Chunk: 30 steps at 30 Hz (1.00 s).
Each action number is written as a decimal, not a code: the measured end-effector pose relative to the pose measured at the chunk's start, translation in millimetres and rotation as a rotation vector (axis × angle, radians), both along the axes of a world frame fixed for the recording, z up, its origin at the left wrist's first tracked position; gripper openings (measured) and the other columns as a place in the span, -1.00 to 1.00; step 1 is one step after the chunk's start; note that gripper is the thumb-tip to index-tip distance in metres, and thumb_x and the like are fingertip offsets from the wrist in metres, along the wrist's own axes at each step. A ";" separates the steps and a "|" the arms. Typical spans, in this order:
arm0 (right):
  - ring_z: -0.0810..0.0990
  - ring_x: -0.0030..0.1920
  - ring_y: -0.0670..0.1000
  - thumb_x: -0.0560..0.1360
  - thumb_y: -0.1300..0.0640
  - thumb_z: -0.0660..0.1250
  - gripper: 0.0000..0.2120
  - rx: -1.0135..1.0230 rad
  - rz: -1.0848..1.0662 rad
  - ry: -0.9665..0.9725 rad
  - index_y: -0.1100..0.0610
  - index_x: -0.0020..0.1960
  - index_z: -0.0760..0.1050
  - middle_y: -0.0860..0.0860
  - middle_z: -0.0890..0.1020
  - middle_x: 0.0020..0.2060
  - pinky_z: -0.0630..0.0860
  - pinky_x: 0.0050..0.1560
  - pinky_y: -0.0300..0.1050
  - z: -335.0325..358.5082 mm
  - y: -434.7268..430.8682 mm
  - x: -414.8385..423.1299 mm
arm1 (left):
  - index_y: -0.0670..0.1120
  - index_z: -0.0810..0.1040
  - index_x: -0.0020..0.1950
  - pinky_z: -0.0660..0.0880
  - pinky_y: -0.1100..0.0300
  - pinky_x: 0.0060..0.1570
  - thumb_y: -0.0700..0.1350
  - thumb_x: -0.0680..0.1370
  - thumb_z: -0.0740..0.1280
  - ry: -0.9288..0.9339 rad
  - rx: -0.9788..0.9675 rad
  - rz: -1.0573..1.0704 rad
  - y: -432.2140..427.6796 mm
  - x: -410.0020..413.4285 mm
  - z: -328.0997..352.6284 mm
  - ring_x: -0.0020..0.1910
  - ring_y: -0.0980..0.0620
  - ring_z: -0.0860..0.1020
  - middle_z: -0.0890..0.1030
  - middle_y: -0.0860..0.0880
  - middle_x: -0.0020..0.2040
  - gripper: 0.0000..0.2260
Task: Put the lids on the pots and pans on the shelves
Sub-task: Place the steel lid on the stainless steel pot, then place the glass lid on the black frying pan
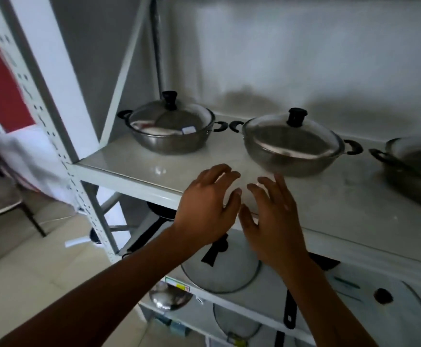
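Left hand (204, 209) and right hand (274, 221) are held empty, fingers spread, over the upper shelf (134, 161) edge; two lidded pots (169, 128) (292, 149) are seated behind; third pot (414, 171) at right

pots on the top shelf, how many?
3: left pot with its lid on, middle pot with its lid on, right pot cut off by the frame edge. More may sit beyond it.

Steel-grey pots (293, 149), black knobs (296, 116)
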State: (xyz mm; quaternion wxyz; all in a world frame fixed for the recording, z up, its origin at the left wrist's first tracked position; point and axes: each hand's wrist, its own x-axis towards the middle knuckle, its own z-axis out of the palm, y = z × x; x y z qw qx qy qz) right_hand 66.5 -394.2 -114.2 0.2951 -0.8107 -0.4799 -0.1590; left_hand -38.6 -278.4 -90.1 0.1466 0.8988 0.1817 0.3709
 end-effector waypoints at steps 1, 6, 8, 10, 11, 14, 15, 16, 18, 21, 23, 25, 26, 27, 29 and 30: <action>0.10 0.55 0.12 0.51 -0.13 0.13 -0.51 0.000 0.026 -0.009 0.09 0.35 0.44 0.11 0.43 0.42 0.11 0.44 0.00 -4.2 3.1 -8.1 | -0.05 0.52 0.29 0.53 0.06 0.13 0.04 0.55 0.20 -0.007 0.008 0.014 2.7 -9.4 -5.9 0.23 -0.06 0.52 0.52 -0.06 0.30 -0.64; 0.14 0.54 0.11 0.52 -0.06 0.21 -0.56 0.016 0.095 0.003 0.13 0.31 0.46 0.11 0.44 0.40 0.20 0.42 -0.02 -36.9 19.4 -61.1 | -0.07 0.55 0.23 0.57 0.10 -0.05 -0.02 0.55 0.26 -0.035 0.010 0.030 18.1 -58.2 -42.2 0.06 -0.01 0.59 0.50 -0.05 0.24 -0.71; 0.29 0.46 0.12 0.52 -0.02 0.23 -0.61 0.059 0.121 -0.004 0.15 0.26 0.50 0.12 0.50 0.33 0.31 0.37 -0.04 -49.9 28.3 -84.3 | -0.10 0.58 0.12 0.54 0.09 -0.10 -0.07 0.53 0.28 -0.054 0.024 0.008 27.2 -76.5 -57.5 -0.05 -0.01 0.59 0.55 -0.05 0.09 -0.78; 0.45 0.26 0.09 0.49 0.02 0.28 -0.67 0.097 0.126 -0.037 0.16 0.18 0.54 0.12 0.59 0.18 0.44 0.22 -0.08 -66.3 43.1 -103.9 | -0.11 0.59 0.04 0.51 0.09 -0.14 -0.09 0.52 0.29 -0.049 0.044 -0.013 45.2 -93.8 -72.9 -0.11 -0.02 0.56 0.57 -0.04 -0.03 -0.83; 0.50 0.17 0.08 0.48 0.03 0.30 -0.68 0.086 0.119 -0.036 0.16 0.16 0.56 0.10 0.61 0.12 0.50 0.14 -0.07 -75.2 50.4 -110.4 | -0.10 0.58 0.02 0.50 0.11 -0.17 -0.09 0.52 0.29 -0.036 0.054 -0.013 55.7 -100.4 -80.6 -0.12 -0.02 0.55 0.57 -0.03 -0.05 -0.84; 0.55 0.09 0.09 0.47 -0.03 0.24 -0.63 -0.054 0.044 0.027 0.15 0.18 0.54 0.09 0.62 0.10 0.60 -0.02 0.01 -108.5 88.8 -126.8 | -0.05 0.57 0.07 0.51 0.13 -0.17 -0.01 0.54 0.26 0.078 0.030 0.005 104.0 -118.2 -112.9 -0.09 0.00 0.56 0.57 0.00 -0.02 -0.81; 0.56 0.11 0.10 0.47 -0.05 0.21 -0.60 -0.098 0.008 0.043 0.15 0.20 0.53 0.10 0.61 0.12 0.60 -0.01 0.02 -120.1 102.6 -130.0 | -0.03 0.56 0.11 0.52 0.11 -0.13 0.03 0.55 0.23 0.130 0.007 0.016 122.2 -121.4 -125.5 -0.04 0.00 0.56 0.57 0.01 0.03 -0.77; 0.55 0.14 0.12 0.47 -0.07 0.18 -0.57 -0.132 -0.023 0.054 0.16 0.22 0.53 0.11 0.61 0.14 0.59 0.02 0.03 -129.5 113.6 -131.2 | -0.01 0.54 0.15 0.53 0.07 -0.06 0.07 0.55 0.20 0.182 -0.008 0.030 137.2 -122.8 -137.3 0.02 -0.02 0.56 0.57 0.01 0.08 -0.73; 0.54 0.21 0.17 0.47 -0.09 0.14 -0.51 -0.176 -0.092 0.063 0.17 0.26 0.52 0.14 0.60 0.18 0.56 0.13 0.08 -150.9 140.2 -130.1 | 0.02 0.49 0.23 0.52 0.01 0.07 0.13 0.54 0.14 0.286 -0.008 0.050 168.0 -122.7 -161.1 0.15 -0.06 0.53 0.54 0.00 0.19 -0.65; 0.45 0.36 0.24 0.47 -0.13 0.12 -0.43 -0.279 -0.191 0.055 0.16 0.35 0.46 0.19 0.54 0.31 0.44 0.28 0.17 -181.1 173.8 -120.8 | 0.06 0.42 0.31 0.48 0.01 0.17 0.19 0.53 0.04 0.402 0.022 0.069 201.2 -115.2 -190.7 0.25 -0.06 0.46 0.48 0.00 0.30 -0.57; 0.30 0.47 0.24 0.47 -0.16 0.15 -0.38 -0.369 -0.218 0.064 0.13 0.44 0.36 0.17 0.44 0.42 0.34 0.37 0.20 -200.0 188.8 -112.3 | 0.06 0.38 0.34 0.47 -0.02 0.21 0.20 0.53 0.03 0.444 0.023 0.072 217.8 -106.7 -211.4 0.30 -0.07 0.43 0.44 -0.01 0.35 -0.55; 0.11 0.55 0.20 0.51 -0.18 0.15 -0.35 -0.450 -0.233 0.092 0.09 0.52 0.23 0.14 0.29 0.51 0.18 0.46 0.19 -218.3 195.9 -98.5 | 0.05 0.35 0.38 0.44 -0.04 0.26 0.21 0.54 0.06 0.468 0.035 0.065 231.9 -95.8 -233.9 0.33 -0.09 0.40 0.40 -0.03 0.39 -0.54; 0.02 0.57 0.19 0.54 -0.18 0.13 -0.36 -0.490 -0.246 0.101 0.07 0.54 0.16 0.13 0.22 0.54 0.11 0.50 0.16 -225.8 196.9 -91.8 | 0.05 0.33 0.39 0.42 -0.06 0.28 0.21 0.55 0.07 0.482 0.032 0.066 238.3 -91.9 -243.1 0.35 -0.10 0.39 0.38 -0.03 0.40 -0.53; -0.03 0.58 0.18 0.55 -0.19 0.12 -0.36 -0.514 -0.275 0.106 0.06 0.55 0.13 0.13 0.17 0.56 0.06 0.51 0.14 -235.8 196.5 -84.5 | 0.05 0.32 0.41 0.40 -0.07 0.31 0.21 0.55 0.09 0.495 0.024 0.070 243.5 -87.7 -252.7 0.38 -0.10 0.37 0.36 -0.04 0.43 -0.53; -0.02 0.57 0.20 0.55 -0.19 0.11 -0.38 -0.527 -0.373 0.125 0.06 0.52 0.17 0.15 0.19 0.55 0.10 0.50 0.14 -254.3 192.4 -71.1 | 0.05 0.29 0.44 0.36 -0.08 0.35 0.21 0.56 0.12 0.516 0.002 0.095 251.9 -80.7 -269.9 0.41 -0.12 0.33 0.32 -0.04 0.46 -0.52; 0.03 0.56 0.22 0.54 -0.18 0.12 -0.40 -0.535 -0.432 0.140 0.07 0.50 0.22 0.16 0.22 0.53 0.16 0.47 0.15 -263.1 190.1 -63.7 | 0.05 0.27 0.44 0.35 -0.09 0.35 0.21 0.56 0.13 0.526 -0.005 0.113 255.2 -77.0 -277.3 0.41 -0.12 0.32 0.31 -0.05 0.47 -0.51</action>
